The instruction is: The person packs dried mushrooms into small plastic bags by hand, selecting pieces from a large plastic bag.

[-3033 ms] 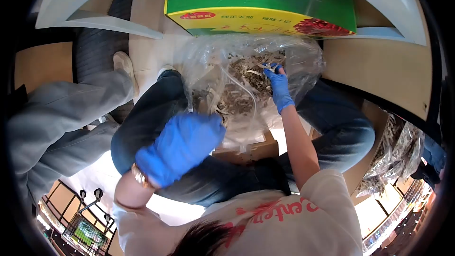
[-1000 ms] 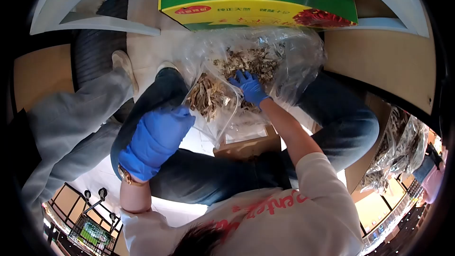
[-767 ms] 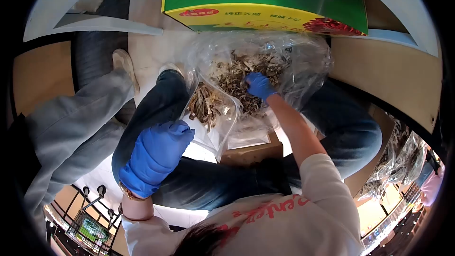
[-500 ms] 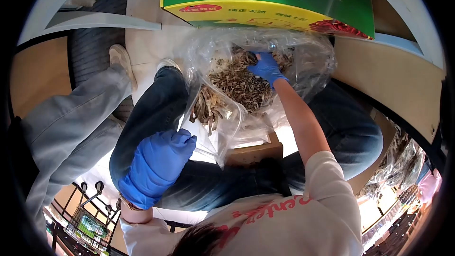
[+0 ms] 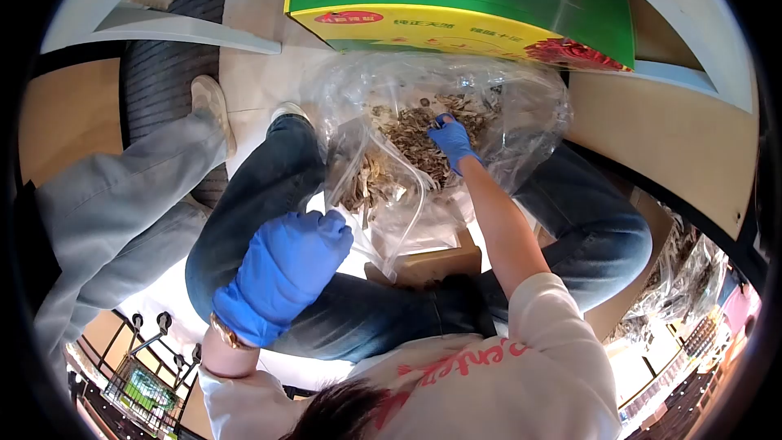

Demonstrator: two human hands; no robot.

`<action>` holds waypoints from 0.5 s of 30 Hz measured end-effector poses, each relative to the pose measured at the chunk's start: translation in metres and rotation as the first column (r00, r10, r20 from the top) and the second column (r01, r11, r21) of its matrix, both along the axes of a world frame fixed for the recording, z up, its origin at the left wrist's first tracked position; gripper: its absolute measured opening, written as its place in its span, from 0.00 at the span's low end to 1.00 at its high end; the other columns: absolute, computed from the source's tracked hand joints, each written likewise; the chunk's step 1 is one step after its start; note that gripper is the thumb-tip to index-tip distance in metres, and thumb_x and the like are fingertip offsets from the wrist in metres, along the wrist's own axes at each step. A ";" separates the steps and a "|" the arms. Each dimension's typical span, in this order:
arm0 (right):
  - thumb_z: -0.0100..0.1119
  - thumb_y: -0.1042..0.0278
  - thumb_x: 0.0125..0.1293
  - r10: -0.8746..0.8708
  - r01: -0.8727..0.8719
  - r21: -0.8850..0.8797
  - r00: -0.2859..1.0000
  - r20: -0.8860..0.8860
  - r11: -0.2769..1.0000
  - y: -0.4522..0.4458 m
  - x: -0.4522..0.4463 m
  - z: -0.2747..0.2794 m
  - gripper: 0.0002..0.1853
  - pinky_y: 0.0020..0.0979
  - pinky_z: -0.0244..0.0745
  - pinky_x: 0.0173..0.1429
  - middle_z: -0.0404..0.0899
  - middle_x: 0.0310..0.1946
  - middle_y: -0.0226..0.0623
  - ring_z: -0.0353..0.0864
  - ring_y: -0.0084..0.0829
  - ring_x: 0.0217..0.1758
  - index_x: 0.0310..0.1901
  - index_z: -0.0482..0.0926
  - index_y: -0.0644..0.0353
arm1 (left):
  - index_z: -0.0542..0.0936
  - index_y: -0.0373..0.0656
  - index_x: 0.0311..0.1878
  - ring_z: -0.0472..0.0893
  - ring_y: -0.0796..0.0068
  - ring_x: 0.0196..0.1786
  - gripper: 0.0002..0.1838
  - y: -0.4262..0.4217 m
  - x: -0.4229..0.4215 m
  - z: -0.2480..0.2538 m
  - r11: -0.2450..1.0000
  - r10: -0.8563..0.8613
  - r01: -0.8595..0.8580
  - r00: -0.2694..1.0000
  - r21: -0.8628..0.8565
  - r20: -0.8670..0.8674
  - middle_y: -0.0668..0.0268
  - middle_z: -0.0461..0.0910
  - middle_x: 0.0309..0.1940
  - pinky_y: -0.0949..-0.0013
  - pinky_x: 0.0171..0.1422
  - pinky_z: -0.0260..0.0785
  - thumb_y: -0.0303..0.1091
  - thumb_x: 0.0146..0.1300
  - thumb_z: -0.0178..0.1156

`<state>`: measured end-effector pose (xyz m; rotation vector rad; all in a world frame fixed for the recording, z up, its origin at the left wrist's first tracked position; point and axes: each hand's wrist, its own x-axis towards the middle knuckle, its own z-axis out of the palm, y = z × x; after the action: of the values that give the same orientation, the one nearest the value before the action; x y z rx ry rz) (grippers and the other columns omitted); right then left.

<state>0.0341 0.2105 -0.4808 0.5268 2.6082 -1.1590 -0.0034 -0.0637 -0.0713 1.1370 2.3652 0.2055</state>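
My left hand (image 5: pixel 297 265), in a blue glove, is closed at the near left edge of a small clear plastic bag (image 5: pixel 417 216), gripping its rim. Longer, paler dried mushroom pieces (image 5: pixel 365 183) lie inside that bag. Beyond it, a large clear plastic bag (image 5: pixel 529 126) lies spread open, with a heap of brown dried mushrooms (image 5: pixel 407 134) in it. Over the right part of the heap is my right hand (image 5: pixel 452 140), also blue-gloved, its fingers curled in on some dried mushrooms. The fingertips are partly hidden.
A green and yellow carton (image 5: pixel 464 24) stands behind the large bag. Under the bags shows a cardboard box (image 5: pixel 432 265) between my knees. Another person's legs (image 5: pixel 122 171) are at left. More clear bags (image 5: pixel 684 277) sit at far right, and a wire cart (image 5: pixel 147 383) at lower left.
My right hand has drawn back toward me from the far side of the heap, its fingers now curled. My left hand has shifted slightly right, with the small bag's rim.
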 end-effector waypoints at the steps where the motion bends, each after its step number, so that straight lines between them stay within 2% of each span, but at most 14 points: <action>1: 0.65 0.73 0.51 -0.151 0.189 -0.259 0.976 0.159 0.947 0.004 0.004 0.002 0.11 0.28 0.71 0.37 0.79 0.30 0.33 0.76 0.27 0.30 0.38 0.79 0.58 | 0.79 0.47 0.34 0.79 0.67 0.33 0.06 0.001 0.000 0.000 1.000 -0.001 0.001 1.000 0.007 -0.009 0.68 0.78 0.32 0.67 0.35 0.72 0.30 0.53 0.55; 2: 0.67 0.69 0.53 -0.230 0.284 -0.403 0.957 0.177 0.870 0.007 0.007 0.013 0.10 0.23 0.67 0.32 0.76 0.27 0.25 0.71 0.17 0.29 0.37 0.79 0.56 | 0.78 0.46 0.32 0.79 0.66 0.33 0.05 0.002 0.002 -0.002 0.998 0.020 -0.019 1.000 0.054 -0.018 0.67 0.77 0.31 0.66 0.35 0.72 0.29 0.52 0.55; 3: 0.67 0.69 0.53 -0.234 0.281 -0.401 0.959 0.162 0.872 0.007 0.007 0.034 0.10 0.23 0.67 0.32 0.76 0.27 0.25 0.71 0.17 0.29 0.37 0.79 0.56 | 0.77 0.46 0.30 0.79 0.66 0.33 0.04 0.002 0.004 -0.004 0.994 0.041 -0.038 0.999 0.101 -0.028 0.66 0.76 0.29 0.65 0.35 0.72 0.29 0.51 0.54; 4: 0.66 0.69 0.54 -0.328 0.415 -0.500 0.909 0.255 0.760 0.007 0.006 0.061 0.09 0.23 0.67 0.31 0.76 0.27 0.25 0.72 0.17 0.29 0.37 0.79 0.55 | 0.75 0.45 0.27 0.79 0.64 0.33 0.02 -0.001 0.007 -0.011 0.993 0.001 0.015 0.992 0.120 -0.126 0.64 0.74 0.27 0.64 0.34 0.72 0.28 0.51 0.54; 5: 0.66 0.68 0.55 -0.399 0.535 -0.576 0.845 0.356 0.618 0.005 0.006 0.086 0.09 0.23 0.67 0.31 0.77 0.28 0.24 0.72 0.16 0.29 0.37 0.79 0.55 | 0.75 0.45 0.27 0.79 0.64 0.33 0.02 0.001 0.008 -0.012 0.992 -0.001 0.019 0.990 0.126 -0.139 0.64 0.74 0.27 0.64 0.34 0.72 0.28 0.51 0.54; 6: 0.64 0.69 0.58 -0.473 0.578 -0.570 0.813 0.340 0.584 0.004 0.008 0.102 0.10 0.22 0.68 0.30 0.79 0.31 0.24 0.74 0.15 0.31 0.41 0.80 0.54 | 0.75 0.45 0.27 0.79 0.64 0.32 0.02 0.005 0.007 -0.011 0.988 -0.004 0.025 0.991 0.154 -0.135 0.64 0.74 0.27 0.64 0.34 0.72 0.28 0.51 0.54; 7: 0.64 0.69 0.58 -0.477 0.574 -0.573 0.815 0.329 0.585 0.004 0.010 0.118 0.10 0.22 0.68 0.30 0.79 0.31 0.24 0.74 0.15 0.31 0.41 0.80 0.54 | 0.75 0.45 0.27 0.78 0.64 0.32 0.02 0.008 0.006 -0.011 0.983 -0.007 0.031 0.991 0.181 -0.130 0.63 0.74 0.27 0.64 0.34 0.72 0.27 0.50 0.54; 9: 0.60 0.71 0.61 -0.544 0.563 -0.707 0.785 0.296 0.428 0.005 0.014 0.155 0.12 0.22 0.70 0.32 0.81 0.36 0.26 0.77 0.18 0.33 0.46 0.79 0.54 | 0.75 0.45 0.27 0.78 0.64 0.31 0.02 0.015 0.006 -0.016 0.983 -0.013 0.038 0.990 0.182 -0.138 0.63 0.74 0.26 0.64 0.33 0.72 0.27 0.50 0.54; 10: 0.64 0.69 0.58 -0.569 0.570 -0.706 0.772 0.284 0.421 0.005 0.015 0.177 0.11 0.22 0.71 0.38 0.80 0.36 0.23 0.76 0.17 0.36 0.43 0.80 0.55 | 0.75 0.45 0.27 0.78 0.64 0.31 0.02 0.019 0.007 -0.016 0.981 -0.056 0.090 0.979 0.169 -0.194 0.63 0.74 0.25 0.63 0.32 0.72 0.27 0.51 0.54; 11: 0.64 0.69 0.58 -0.574 0.566 -0.708 0.771 0.275 0.422 0.006 0.017 0.198 0.11 0.22 0.71 0.38 0.80 0.36 0.23 0.76 0.17 0.36 0.43 0.80 0.55 | 0.75 0.46 0.27 0.78 0.64 0.31 0.02 0.023 0.007 -0.017 0.978 -0.101 0.141 0.964 0.152 -0.247 0.63 0.74 0.25 0.63 0.32 0.72 0.27 0.51 0.54; 13: 0.60 0.74 0.60 -0.616 0.410 -0.866 0.771 0.160 0.288 0.005 0.024 0.234 0.11 0.21 0.71 0.47 0.81 0.43 0.29 0.78 0.21 0.44 0.45 0.78 0.59 | 0.76 0.46 0.28 0.79 0.64 0.30 0.02 0.032 0.009 -0.024 0.967 -0.091 0.153 0.954 0.202 -0.285 0.63 0.75 0.24 0.63 0.31 0.72 0.28 0.52 0.54; 14: 0.57 0.78 0.61 -0.622 0.376 -0.876 0.774 0.118 0.302 0.007 0.027 0.249 0.12 0.23 0.70 0.53 0.80 0.47 0.34 0.78 0.24 0.50 0.48 0.76 0.62 | 0.76 0.46 0.29 0.79 0.63 0.29 0.02 0.038 0.009 -0.028 0.973 -0.134 0.180 0.948 0.142 -0.288 0.63 0.76 0.24 0.63 0.30 0.72 0.28 0.53 0.54; 15: 0.57 0.78 0.61 -0.623 0.370 -0.878 0.774 0.110 0.304 0.006 0.029 0.267 0.12 0.23 0.70 0.53 0.80 0.47 0.34 0.78 0.24 0.50 0.48 0.76 0.62 | 0.76 0.46 0.29 0.80 0.63 0.29 0.03 0.043 0.009 -0.032 0.975 -0.175 0.205 0.942 0.080 -0.286 0.63 0.76 0.24 0.62 0.30 0.73 0.29 0.53 0.54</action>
<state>0.0628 0.2167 -0.2142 1.0114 1.5317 -2.6739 0.0057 -0.0207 -0.1038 1.5264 2.4867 0.1145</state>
